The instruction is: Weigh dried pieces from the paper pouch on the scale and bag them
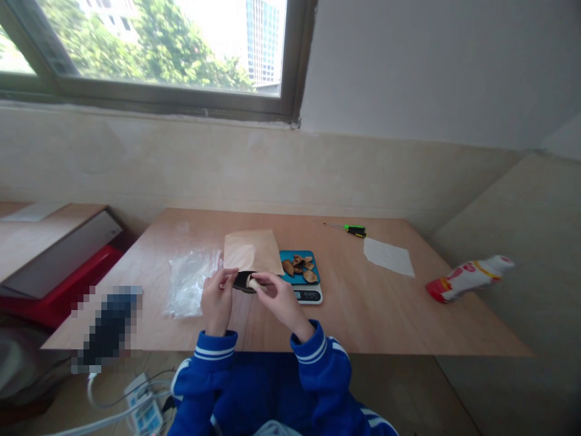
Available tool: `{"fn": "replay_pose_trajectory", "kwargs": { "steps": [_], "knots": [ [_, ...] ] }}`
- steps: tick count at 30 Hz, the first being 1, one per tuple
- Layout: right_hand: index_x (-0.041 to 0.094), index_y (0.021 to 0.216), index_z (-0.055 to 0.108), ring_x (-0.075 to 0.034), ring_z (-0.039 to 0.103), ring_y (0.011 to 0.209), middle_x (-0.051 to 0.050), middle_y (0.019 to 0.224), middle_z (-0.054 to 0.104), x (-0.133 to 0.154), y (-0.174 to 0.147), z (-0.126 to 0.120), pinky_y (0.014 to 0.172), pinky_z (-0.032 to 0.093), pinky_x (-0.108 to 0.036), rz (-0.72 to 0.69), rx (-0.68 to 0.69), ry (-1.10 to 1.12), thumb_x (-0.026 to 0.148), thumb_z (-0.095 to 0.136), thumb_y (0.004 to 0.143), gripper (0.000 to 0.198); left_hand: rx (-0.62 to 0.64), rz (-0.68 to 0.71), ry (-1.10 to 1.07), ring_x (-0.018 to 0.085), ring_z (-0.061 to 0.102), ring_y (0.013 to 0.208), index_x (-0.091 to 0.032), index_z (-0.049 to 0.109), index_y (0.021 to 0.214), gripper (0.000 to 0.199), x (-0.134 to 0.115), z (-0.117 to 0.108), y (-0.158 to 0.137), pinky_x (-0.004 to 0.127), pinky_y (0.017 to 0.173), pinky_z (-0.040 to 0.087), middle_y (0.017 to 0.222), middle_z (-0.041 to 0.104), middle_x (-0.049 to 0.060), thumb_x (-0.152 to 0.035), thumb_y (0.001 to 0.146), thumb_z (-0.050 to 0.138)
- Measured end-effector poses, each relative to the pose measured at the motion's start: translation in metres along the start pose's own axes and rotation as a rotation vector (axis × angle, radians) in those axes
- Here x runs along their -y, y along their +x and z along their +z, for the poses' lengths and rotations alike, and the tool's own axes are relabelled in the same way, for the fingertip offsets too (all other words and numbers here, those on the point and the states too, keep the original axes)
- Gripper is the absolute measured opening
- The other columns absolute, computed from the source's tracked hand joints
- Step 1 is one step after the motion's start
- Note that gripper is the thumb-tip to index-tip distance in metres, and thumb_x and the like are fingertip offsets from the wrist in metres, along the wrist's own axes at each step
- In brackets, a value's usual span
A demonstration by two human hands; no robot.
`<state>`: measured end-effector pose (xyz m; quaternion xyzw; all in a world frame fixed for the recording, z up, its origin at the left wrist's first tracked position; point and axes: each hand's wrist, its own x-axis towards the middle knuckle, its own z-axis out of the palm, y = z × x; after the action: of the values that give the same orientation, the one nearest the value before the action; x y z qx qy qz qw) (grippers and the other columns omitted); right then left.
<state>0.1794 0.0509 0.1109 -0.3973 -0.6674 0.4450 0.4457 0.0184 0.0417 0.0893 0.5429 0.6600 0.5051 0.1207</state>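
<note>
One paper bag (252, 251), one blue scale (303, 280), one plastic bag (189, 281), all at frame centre. Scale holds several brown slices (299, 266). Your left hand (216, 298) pinches bag's open mouth; your right hand (278, 295) closes fingers narrow on one pale slice (252, 281), just at bag opening.

On the worktop (354, 315), the scale (305, 280) is sitting before you, chips (299, 266) lying on it, the paper bag (252, 251) overlapping its left edge, the plastic bag (188, 281) lying further left, the screwdriver (351, 229) resting behind, the bottle (467, 277) lying far right.
</note>
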Motion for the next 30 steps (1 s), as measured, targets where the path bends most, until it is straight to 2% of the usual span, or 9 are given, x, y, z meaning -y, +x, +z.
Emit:
{"fn": "replay_pose_trajectory", "kwargs": {
  "steps": [4, 7, 11, 16, 20, 23, 27, 29, 30],
  "knots": [
    [0.02, 0.109, 0.064, -0.019, 0.065, 0.104, -0.007, 0.111, 0.069, -0.012, -0.011, -0.046, 0.092, 0.052, -0.035, 0.04, 0.035, 0.298, 0.029, 0.067, 0.078, 0.032, -0.022, -0.018, 0.012, 0.02, 0.057, 0.078, -0.027, 0.069, 0.09, 0.018, 0.0, -0.003, 0.001, 0.031, 0.068, 0.045, 0.081, 0.069, 0.0, -0.037, 0.086, 0.054],
    [0.022, 0.108, 0.063, -0.021, 0.063, 0.109, -0.007, 0.115, 0.068, -0.035, -0.014, -0.077, 0.095, 0.05, -0.037, 0.073, -0.071, 0.361, 0.032, 0.07, 0.075, 0.035, -0.04, -0.025, 0.005, 0.019, 0.057, 0.079, -0.027, 0.069, 0.09, 0.018, 0.002, -0.005, 0.001, 0.03, 0.068, 0.045, 0.081, 0.068, 0.0, -0.037, 0.085, 0.055],
    [0.019, 0.104, 0.064, -0.022, 0.065, 0.103, -0.009, 0.11, 0.069, -0.063, -0.01, -0.092, 0.092, 0.051, -0.038, 0.06, -0.181, 0.137, 0.031, 0.069, 0.076, 0.031, -0.06, -0.025, 0.004, 0.019, 0.057, 0.079, -0.027, 0.069, 0.09, 0.017, 0.005, -0.006, 0.003, 0.03, 0.067, 0.045, 0.08, 0.068, 0.0, -0.036, 0.085, 0.056],
    [0.02, 0.101, 0.067, -0.021, 0.065, 0.102, -0.008, 0.106, 0.071, -0.086, 0.0, -0.084, 0.091, 0.05, -0.039, -0.13, -0.078, -0.326, 0.014, 0.053, 0.081, 0.024, -0.058, -0.03, -0.009, 0.019, 0.058, 0.079, -0.027, 0.069, 0.09, 0.018, 0.006, -0.006, 0.003, 0.03, 0.068, 0.046, 0.08, 0.067, 0.0, -0.037, 0.084, 0.056],
    [0.02, 0.085, 0.07, -0.024, 0.062, 0.106, -0.008, 0.098, 0.072, -0.096, 0.005, -0.083, 0.096, 0.045, -0.047, -0.171, -0.096, -0.429, 0.007, 0.05, 0.078, 0.025, -0.059, -0.032, -0.005, 0.019, 0.058, 0.079, -0.027, 0.069, 0.089, 0.017, 0.007, -0.008, 0.003, 0.03, 0.067, 0.046, 0.08, 0.067, -0.001, -0.037, 0.084, 0.057],
    [0.021, 0.087, 0.071, -0.027, 0.056, 0.114, -0.009, 0.107, 0.07, -0.09, 0.001, -0.084, 0.099, 0.041, -0.052, -0.186, -0.121, -0.465, 0.01, 0.05, 0.08, 0.025, -0.064, -0.036, -0.002, 0.019, 0.058, 0.08, -0.028, 0.069, 0.089, 0.017, 0.008, -0.008, 0.003, 0.03, 0.067, 0.046, 0.08, 0.067, -0.001, -0.037, 0.084, 0.056],
    [0.02, 0.092, 0.07, -0.024, 0.057, 0.111, -0.011, 0.112, 0.067, -0.057, -0.013, -0.083, 0.1, 0.041, -0.047, -0.206, -0.2, -0.421, 0.016, 0.048, 0.086, 0.023, -0.061, -0.034, 0.0, 0.019, 0.058, 0.08, -0.027, 0.069, 0.09, 0.018, 0.008, -0.007, 0.002, 0.03, 0.067, 0.047, 0.08, 0.068, -0.001, -0.038, 0.084, 0.056],
    [0.02, 0.095, 0.069, -0.021, 0.061, 0.103, -0.009, 0.105, 0.068, -0.036, -0.021, -0.078, 0.094, 0.046, -0.041, -0.152, -0.156, -0.309, 0.018, 0.047, 0.088, 0.023, -0.061, -0.032, 0.0, 0.019, 0.058, 0.079, -0.027, 0.069, 0.091, 0.019, 0.008, -0.007, 0.002, 0.03, 0.067, 0.046, 0.081, 0.068, 0.0, -0.038, 0.085, 0.055],
    [0.02, 0.097, 0.068, -0.02, 0.062, 0.1, -0.008, 0.102, 0.069, -0.026, -0.025, -0.073, 0.09, 0.048, -0.038, -0.112, -0.092, -0.245, 0.019, 0.047, 0.089, 0.023, -0.064, -0.034, -0.002, 0.019, 0.058, 0.08, -0.027, 0.069, 0.091, 0.019, 0.008, -0.006, 0.002, 0.03, 0.067, 0.046, 0.081, 0.068, 0.0, -0.038, 0.085, 0.055]
  ]
}}
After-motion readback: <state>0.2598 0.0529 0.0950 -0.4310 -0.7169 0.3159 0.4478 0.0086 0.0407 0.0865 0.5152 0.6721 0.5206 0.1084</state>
